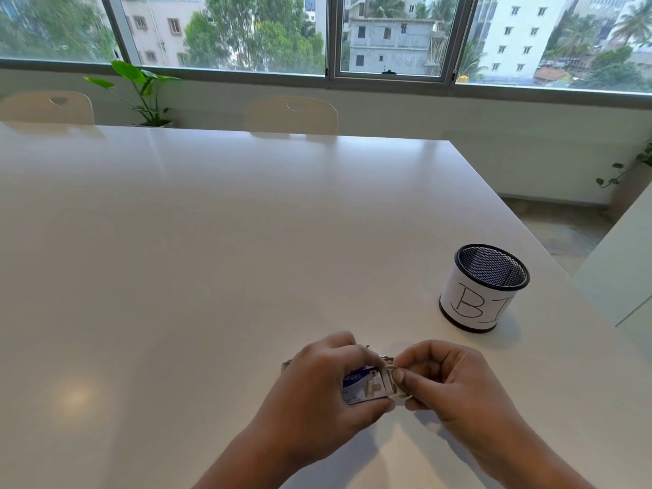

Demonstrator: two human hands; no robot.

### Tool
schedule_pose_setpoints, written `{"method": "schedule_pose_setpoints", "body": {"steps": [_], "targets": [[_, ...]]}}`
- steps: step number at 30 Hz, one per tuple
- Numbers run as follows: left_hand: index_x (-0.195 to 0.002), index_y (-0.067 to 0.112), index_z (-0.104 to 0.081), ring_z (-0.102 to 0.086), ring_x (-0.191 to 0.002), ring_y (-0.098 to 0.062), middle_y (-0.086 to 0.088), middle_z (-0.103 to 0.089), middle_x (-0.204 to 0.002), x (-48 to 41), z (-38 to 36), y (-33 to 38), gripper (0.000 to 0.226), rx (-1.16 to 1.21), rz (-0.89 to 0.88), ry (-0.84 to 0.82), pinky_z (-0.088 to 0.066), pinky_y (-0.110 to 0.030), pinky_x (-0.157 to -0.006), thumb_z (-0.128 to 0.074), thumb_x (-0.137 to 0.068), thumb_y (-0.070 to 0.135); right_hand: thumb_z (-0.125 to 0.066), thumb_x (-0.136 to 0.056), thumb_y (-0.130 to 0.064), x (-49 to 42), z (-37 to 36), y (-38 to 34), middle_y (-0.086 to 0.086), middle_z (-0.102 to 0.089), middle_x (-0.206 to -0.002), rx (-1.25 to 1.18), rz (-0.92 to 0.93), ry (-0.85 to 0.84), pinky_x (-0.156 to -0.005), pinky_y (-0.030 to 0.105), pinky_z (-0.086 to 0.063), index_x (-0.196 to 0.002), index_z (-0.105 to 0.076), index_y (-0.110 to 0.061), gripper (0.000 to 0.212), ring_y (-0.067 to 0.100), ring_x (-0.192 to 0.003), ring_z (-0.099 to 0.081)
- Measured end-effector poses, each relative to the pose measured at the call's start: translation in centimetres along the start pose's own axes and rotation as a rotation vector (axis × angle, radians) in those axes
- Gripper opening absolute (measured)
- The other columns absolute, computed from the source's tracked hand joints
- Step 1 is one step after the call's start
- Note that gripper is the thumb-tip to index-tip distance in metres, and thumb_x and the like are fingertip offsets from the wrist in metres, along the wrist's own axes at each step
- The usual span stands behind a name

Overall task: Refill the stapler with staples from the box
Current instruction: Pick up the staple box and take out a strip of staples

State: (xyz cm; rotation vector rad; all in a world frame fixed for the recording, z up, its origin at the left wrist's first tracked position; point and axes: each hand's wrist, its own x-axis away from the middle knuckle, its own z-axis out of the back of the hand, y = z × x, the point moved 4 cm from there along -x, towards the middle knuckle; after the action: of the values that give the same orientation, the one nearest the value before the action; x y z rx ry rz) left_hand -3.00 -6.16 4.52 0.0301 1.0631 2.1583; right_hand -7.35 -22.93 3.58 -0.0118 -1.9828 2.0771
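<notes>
A small blue and white staple box (361, 386) is held just above the table near its front edge. My left hand (317, 390) is wrapped around the box from the left. My right hand (441, 379) pinches the pale open end of the box (392, 384) between thumb and forefinger. I cannot tell whether that pale part is a flap or an inner tray. Behind my hands, bits of grey metal, likely the stapler (286, 364), peek out on the table. Most of it is hidden by my hands.
A black mesh cup (485, 287) wrapped in white paper marked "BI" stands to the right, near the right edge of the white table (211, 259). Two pale chairs (291, 114) and a potted plant (141, 90) are beyond the far edge, under the windows.
</notes>
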Motion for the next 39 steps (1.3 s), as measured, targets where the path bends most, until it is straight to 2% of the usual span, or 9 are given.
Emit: {"method": "schedule_pose_setpoints", "body": {"steps": [4,7,11,14,18,22,27,32,39], "targets": [[-0.108,0.033,-0.07,-0.062,-0.084,-0.004,0.021,-0.058,-0.09,0.0,0.1,0.0,0.039,0.007,0.011,0.013,-0.058,-0.026,-0.069,-0.078,-0.074,0.048,-0.08,-0.075,-0.003,0.4,0.1,-0.3,0.013,-0.071,-0.063,0.045,0.008,0.062,-0.046,0.023,-0.05,-0.074,-0.072,-0.01,0.01,0.015,-0.05,-0.059],[-0.107,0.031,-0.071,-0.063,-0.084,-0.005,0.021,-0.059,-0.091,0.1,0.4,-0.1,0.038,0.012,0.025,0.04,-0.058,-0.026,-0.07,-0.08,-0.074,0.046,-0.083,-0.072,-0.021,0.6,0.6,-1.0,-0.001,-0.055,-0.049,0.232,0.114,0.121,-0.039,0.019,-0.037,-0.069,-0.069,-0.016,0.015,0.008,-0.043,-0.043],[-0.105,0.031,-0.071,-0.064,-0.081,-0.006,0.017,-0.06,-0.09,0.1,0.3,0.1,0.036,0.019,0.025,0.056,-0.058,-0.029,-0.069,-0.078,-0.075,0.048,-0.083,-0.068,-0.028,0.8,-0.2,-1.5,-0.01,-0.052,-0.046,0.336,0.152,0.037,-0.042,0.014,-0.031,-0.068,-0.073,-0.018,0.014,0.005,-0.043,-0.038],[-0.105,0.031,-0.07,-0.063,-0.078,-0.006,0.016,-0.059,-0.089,0.1,0.1,0.3,0.036,-0.006,0.014,0.051,-0.057,-0.033,-0.067,-0.073,-0.076,0.052,-0.083,-0.069,-0.025,0.9,-0.6,-1.2,-0.009,-0.056,-0.045,0.379,0.122,0.005,-0.04,0.011,-0.031,-0.069,-0.075,-0.019,0.011,0.001,-0.04,-0.039],[-0.106,0.033,-0.068,-0.062,-0.078,-0.006,0.016,-0.057,-0.088,0.1,0.0,0.3,0.038,-0.018,0.012,0.05,-0.057,-0.034,-0.068,-0.072,-0.074,0.054,-0.083,-0.071,-0.027,0.6,-0.3,-1.3,-0.007,-0.059,-0.049,0.382,0.064,0.012,-0.042,0.014,-0.034,-0.069,-0.076,-0.018,0.012,0.004,-0.044,-0.042],[-0.105,0.034,-0.068,-0.061,-0.076,-0.005,0.017,-0.056,-0.087,0.2,-0.2,0.5,0.036,-0.029,-0.003,0.049,-0.056,-0.029,-0.066,-0.071,-0.075,0.053,-0.083,-0.07,-0.026,0.7,-0.3,-1.6,-0.008,-0.059,-0.047,0.433,0.065,-0.008,-0.043,0.013,-0.036,-0.068,-0.077,-0.021,0.008,0.002,-0.044,-0.043],[-0.105,0.035,-0.069,-0.061,-0.074,-0.005,0.019,-0.055,-0.084,0.2,-0.5,0.8,0.033,-0.038,-0.015,0.06,-0.049,-0.014,-0.06,-0.071,-0.077,0.053,-0.08,-0.069,-0.026,0.8,-0.3,-1.9,-0.009,-0.06,-0.047,0.532,0.061,-0.001,-0.046,0.016,-0.038,-0.067,-0.077,-0.025,0.004,0.0,-0.043,-0.043],[-0.107,0.032,-0.069,-0.062,-0.074,-0.006,0.015,-0.056,-0.086,0.2,-0.8,1.1,0.035,0.001,-0.008,0.057,-0.054,-0.027,-0.063,-0.073,-0.078,0.05,-0.074,-0.062,-0.035,0.8,-0.2,-2.3,-0.009,-0.064,-0.05,0.661,0.057,0.035,-0.049,0.019,-0.042,-0.066,-0.075,-0.031,0.006,-0.001,-0.043,-0.045],[-0.109,0.033,-0.068,-0.061,-0.076,-0.006,0.017,-0.055,-0.087,0.2,-0.9,1.1,0.036,0.002,-0.016,0.053,-0.055,-0.026,-0.065,-0.074,-0.077,0.05,-0.062,-0.054,-0.045,1.2,-0.1,-3.2,-0.016,-0.064,-0.049,0.808,0.102,0.131,-0.043,0.014,-0.04,-0.065,-0.07,-0.038,0.016,-0.002,-0.041,-0.049]]}}
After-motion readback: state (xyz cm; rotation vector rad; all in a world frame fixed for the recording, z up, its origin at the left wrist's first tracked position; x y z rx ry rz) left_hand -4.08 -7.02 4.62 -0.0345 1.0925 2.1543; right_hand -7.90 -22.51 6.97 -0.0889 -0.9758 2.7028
